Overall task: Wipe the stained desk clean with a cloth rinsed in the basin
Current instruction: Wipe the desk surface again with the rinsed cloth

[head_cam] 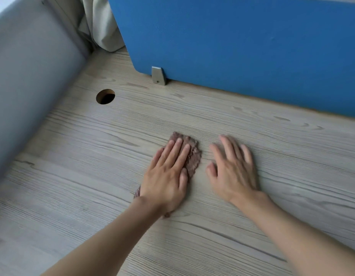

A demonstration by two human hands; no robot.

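Your two bare forearms [117, 242] reached in from the near edge over the wood-grain worktop [73, 186]. Your left hand [166, 172] lay flat, palm down, on the brownish cloth [192, 154], fingers straight and close together, pressing it onto the surface. The cloth sat under that hand. Its crumpled edge showed beyond the fingertips and along the thumb side, and a small corner peeked out by the wrist. Most of it was hidden under the palm, so its full shape could not be made out.

Your right hand [232, 170] was just beside the cloth, apart from it, palm down with fingers spread and holding nothing. It was blurred, and whether it touched the worktop could not be told.

Farther back on the left, a round hole [105, 96] was cut through the worktop; its inside was dark and nothing in it could be made out. Behind it a metal bracket [158, 75] stood at the foot of a blue partition [232, 46] running along the far edge. A grey panel [33, 76] closed the left side, and pale fabric [101, 26] hung in the corner between the two, cut off by the top of the view.
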